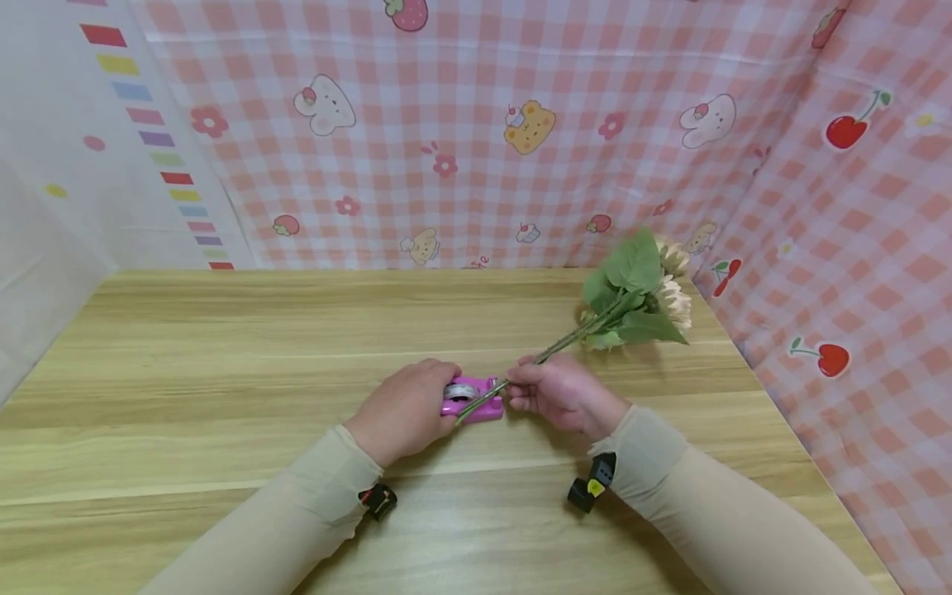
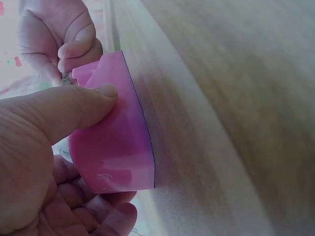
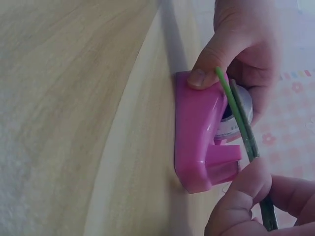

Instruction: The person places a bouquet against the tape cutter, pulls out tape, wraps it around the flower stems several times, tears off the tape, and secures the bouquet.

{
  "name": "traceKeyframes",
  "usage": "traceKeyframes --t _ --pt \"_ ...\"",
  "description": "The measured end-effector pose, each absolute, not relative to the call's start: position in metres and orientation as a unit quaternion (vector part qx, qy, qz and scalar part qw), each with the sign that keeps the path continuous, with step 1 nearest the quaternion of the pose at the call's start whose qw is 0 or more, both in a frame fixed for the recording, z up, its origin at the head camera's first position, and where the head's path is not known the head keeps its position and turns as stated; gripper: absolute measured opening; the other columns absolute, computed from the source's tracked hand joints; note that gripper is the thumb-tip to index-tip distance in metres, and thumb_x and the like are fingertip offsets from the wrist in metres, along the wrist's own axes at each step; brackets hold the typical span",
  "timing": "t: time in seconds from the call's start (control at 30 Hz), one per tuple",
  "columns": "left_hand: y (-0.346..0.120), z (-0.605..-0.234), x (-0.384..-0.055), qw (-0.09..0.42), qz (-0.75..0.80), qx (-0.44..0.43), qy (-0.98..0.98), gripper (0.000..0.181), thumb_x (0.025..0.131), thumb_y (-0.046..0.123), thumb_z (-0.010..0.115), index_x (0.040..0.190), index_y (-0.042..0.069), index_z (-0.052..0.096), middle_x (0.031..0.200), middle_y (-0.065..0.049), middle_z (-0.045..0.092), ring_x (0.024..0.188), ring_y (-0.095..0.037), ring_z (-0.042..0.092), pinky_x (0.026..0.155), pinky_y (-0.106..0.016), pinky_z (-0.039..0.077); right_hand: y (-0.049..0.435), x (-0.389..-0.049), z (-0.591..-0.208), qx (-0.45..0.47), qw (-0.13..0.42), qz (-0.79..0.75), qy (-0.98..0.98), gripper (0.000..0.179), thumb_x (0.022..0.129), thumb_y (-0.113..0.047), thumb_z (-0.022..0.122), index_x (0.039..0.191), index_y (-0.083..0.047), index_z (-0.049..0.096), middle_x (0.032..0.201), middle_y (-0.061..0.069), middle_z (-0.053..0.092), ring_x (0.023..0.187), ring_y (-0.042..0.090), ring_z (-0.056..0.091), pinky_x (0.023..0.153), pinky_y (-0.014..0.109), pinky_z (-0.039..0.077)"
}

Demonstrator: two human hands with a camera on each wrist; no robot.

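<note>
A pink tape dispenser (image 1: 487, 410) stands on the wooden table with a roll of clear tape (image 1: 463, 392) in it. My left hand (image 1: 405, 411) grips the dispenser from its left end, thumb along the near side in the left wrist view. Between thumb and fingers, my right hand (image 1: 561, 395) pinches the green flower stems (image 3: 239, 115) just right of the dispenser. The stem ends slant over the dispenser and tape roll. Up and to the right, the stems carry green leaves (image 1: 634, 263) and cream-coloured flowers (image 1: 675, 302). Whether tape touches the stems cannot be told.
The wooden table (image 1: 223, 355) reaches to a pink checked cloth (image 1: 476, 107) hung behind it. Another checked cloth (image 1: 870, 273) hangs along the right edge, and a white cloth (image 1: 59, 207) on the left. Small black cameras sit on both wrists.
</note>
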State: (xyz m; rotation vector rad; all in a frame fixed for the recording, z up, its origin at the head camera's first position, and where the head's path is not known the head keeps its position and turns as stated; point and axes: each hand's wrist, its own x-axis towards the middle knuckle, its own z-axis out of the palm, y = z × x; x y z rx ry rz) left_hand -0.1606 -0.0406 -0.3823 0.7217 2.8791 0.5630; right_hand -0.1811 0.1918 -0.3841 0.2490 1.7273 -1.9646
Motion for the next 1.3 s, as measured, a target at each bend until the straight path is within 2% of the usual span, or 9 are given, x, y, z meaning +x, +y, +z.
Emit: traceKeyframes --t 0.2,0.47,0.57,0.7,0.9,1.1,1.3 --pt "-0.0405 -0.3813 -0.1599 0.058 0.187 0.241 0.951 0.064 0.09 0.031 0.085 0.142 0.003 0.06 0.138 -0.012 0.067 0.123 -0.029 0.066 0.11 -0.044 0.055 0.1955 -0.1807 -0.3794 0.084 0.256 -0.737 0.62 0.014 0.103 0.002 0.054 0.093 -0.006 0.053 0.079 0.004 0.069 0.07 0.011 0.066 0.07 0.02 0.061" --pt "-0.0409 -0.3827 -0.1606 0.058 0.187 0.242 0.95 0.065 0.089 0.031 0.085 0.142 0.003 0.06 0.137 -0.012 0.067 0.122 -0.028 0.066 0.109 -0.044 0.055 0.1946 -0.1822 -0.3798 0.083 0.262 -0.772 0.574 0.03 0.104 0.001 0.046 0.078 -0.012 0.051 0.082 0.003 0.064 0.075 0.012 0.064 0.076 0.023 0.061" --pt "-0.0407 -0.3827 -0.1607 0.061 0.186 0.242 0.95 0.066 0.089 0.032 0.086 0.142 0.003 0.06 0.138 -0.012 0.067 0.124 -0.029 0.066 0.11 -0.045 0.055 0.1925 -0.1836 -0.3807 0.093 0.26 -0.777 0.566 0.032 0.106 -0.004 0.05 0.076 -0.012 0.052 0.082 0.003 0.062 0.073 0.012 0.063 0.073 0.023 0.061" --pt "-0.0405 -0.3824 -0.1606 0.063 0.185 0.241 0.951 0.067 0.089 0.032 0.086 0.143 0.003 0.059 0.139 -0.012 0.066 0.124 -0.03 0.065 0.11 -0.045 0.054 0.1919 -0.1838 -0.3822 0.104 0.257 -0.777 0.565 0.033 0.105 -0.002 0.056 0.074 -0.014 0.052 0.08 0.003 0.065 0.067 0.012 0.064 0.067 0.021 0.061" --pt "-0.0401 -0.3819 -0.1606 0.061 0.184 0.242 0.951 0.066 0.089 0.031 0.086 0.142 0.003 0.06 0.138 -0.012 0.067 0.123 -0.029 0.066 0.11 -0.044 0.054 0.1932 -0.1821 -0.383 0.102 0.257 -0.775 0.568 0.035 0.104 0.002 0.054 0.074 -0.015 0.05 0.08 0.003 0.066 0.067 0.012 0.066 0.066 0.02 0.061" --pt "-0.0395 -0.383 -0.1606 0.061 0.184 0.241 0.951 0.065 0.088 0.03 0.086 0.141 0.004 0.06 0.137 -0.011 0.067 0.12 -0.027 0.066 0.107 -0.043 0.056 0.1952 -0.1828 -0.3844 0.11 0.264 -0.755 0.59 0.03 0.105 0.0 0.055 0.077 -0.012 0.056 0.083 0.003 0.067 0.07 0.013 0.065 0.069 0.022 0.061" --pt "-0.0397 -0.3827 -0.1605 0.066 0.181 0.238 0.952 0.067 0.088 0.031 0.087 0.143 0.005 0.059 0.139 -0.011 0.066 0.123 -0.027 0.066 0.109 -0.043 0.055 0.2015 -0.1825 -0.3847 0.113 0.291 -0.729 0.609 0.022 0.106 -0.008 0.057 0.087 -0.008 0.068 0.078 0.004 0.07 0.068 0.012 0.067 0.069 0.024 0.062"
